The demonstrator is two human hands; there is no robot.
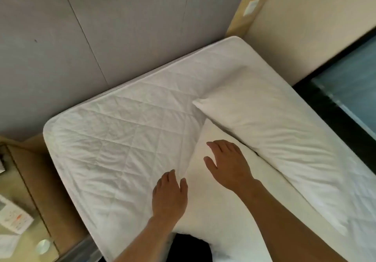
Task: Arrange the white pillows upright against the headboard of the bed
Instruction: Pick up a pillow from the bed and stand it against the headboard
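Two white pillows lie flat on the quilted white mattress [114, 139]. The nearer pillow [219, 206] lies right in front of me, and the farther pillow [264, 123] lies slantwise beyond it on the right, overlapping its edge. My left hand [169, 194] rests palm down at the near pillow's left edge, fingers spread, holding nothing. My right hand [227, 164] lies flat on top of the near pillow, fingers apart. The grey padded headboard [101, 27] rises behind the mattress, with bare mattress between it and the pillows.
A wooden bedside table [22, 190] with a white card and papers stands at the left. A beige wall [305, 27] runs along the right, and a dark window sill [335, 98] borders the bed's right side.
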